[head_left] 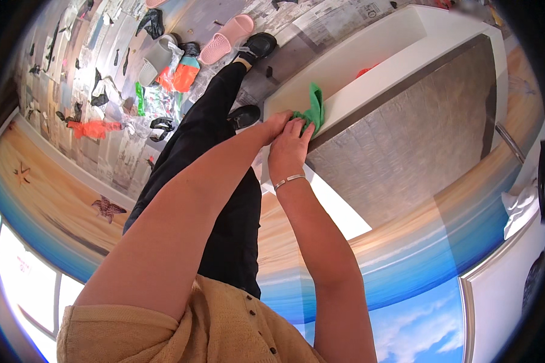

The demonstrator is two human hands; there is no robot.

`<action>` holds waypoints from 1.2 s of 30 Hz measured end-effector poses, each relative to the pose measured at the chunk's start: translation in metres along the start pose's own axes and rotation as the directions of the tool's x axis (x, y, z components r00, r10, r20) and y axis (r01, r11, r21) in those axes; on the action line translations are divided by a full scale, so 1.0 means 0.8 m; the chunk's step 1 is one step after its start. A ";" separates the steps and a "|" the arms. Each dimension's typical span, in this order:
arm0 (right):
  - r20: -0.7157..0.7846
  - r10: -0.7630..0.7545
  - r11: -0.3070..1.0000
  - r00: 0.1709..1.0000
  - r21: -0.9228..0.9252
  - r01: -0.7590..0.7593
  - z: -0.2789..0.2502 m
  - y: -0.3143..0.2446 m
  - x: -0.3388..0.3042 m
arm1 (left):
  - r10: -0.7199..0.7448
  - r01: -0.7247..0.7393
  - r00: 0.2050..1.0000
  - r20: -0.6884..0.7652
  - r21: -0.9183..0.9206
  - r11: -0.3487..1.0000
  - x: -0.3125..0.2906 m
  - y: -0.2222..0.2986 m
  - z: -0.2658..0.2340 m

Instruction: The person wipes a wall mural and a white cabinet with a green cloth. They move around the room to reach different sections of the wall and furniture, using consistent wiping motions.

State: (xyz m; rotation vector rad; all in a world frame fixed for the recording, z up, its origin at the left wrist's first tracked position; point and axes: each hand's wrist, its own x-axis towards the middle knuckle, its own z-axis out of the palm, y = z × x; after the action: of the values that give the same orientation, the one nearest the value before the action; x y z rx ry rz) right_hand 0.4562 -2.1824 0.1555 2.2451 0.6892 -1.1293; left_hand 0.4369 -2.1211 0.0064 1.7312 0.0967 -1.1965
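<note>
A bunched green cloth (313,110) lies at the near corner of a white box-like piece of furniture (369,81), one end of it sticking up past my fingers. My right hand (289,148), with a silver bracelet at the wrist, is closed over the cloth's lower part. Against it sits my left hand (276,125), fingers curled at the cloth's left side and partly hidden. The furniture has an open recess and, beside it, a grey panel (405,133) framed in white. Something red (364,71) shows inside the recess.
Pink clogs (226,39), a grey clog (157,62), an orange-and-teal item (185,74), a red-orange scrap (94,128) and black scraps litter the plank-patterned floor. My black shoes stand beside the furniture. A beach-patterned wall (405,254) runs along the near side.
</note>
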 end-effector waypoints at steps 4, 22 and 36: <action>-0.091 -0.043 0.997 0.995 0.064 0.048 -0.009 -0.002 0.014 | -0.067 0.043 0.993 -0.102 -0.218 0.975 0.010 -0.036 0.000; -0.758 0.171 0.830 0.629 0.455 0.323 -0.156 0.135 0.135 | -0.043 -0.301 0.801 -0.597 -0.464 0.833 -0.025 0.175 -0.262; -0.338 0.554 0.686 0.761 0.704 -0.187 -0.025 0.130 0.120 | 0.486 -0.141 0.844 -0.228 0.779 0.611 0.025 0.191 -0.120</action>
State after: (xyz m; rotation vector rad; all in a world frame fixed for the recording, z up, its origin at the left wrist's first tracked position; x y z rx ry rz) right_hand 0.5847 -2.2259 0.1102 3.1518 -0.0635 -0.5397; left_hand 0.5941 -2.1355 0.0953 2.5797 -0.5156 -0.5643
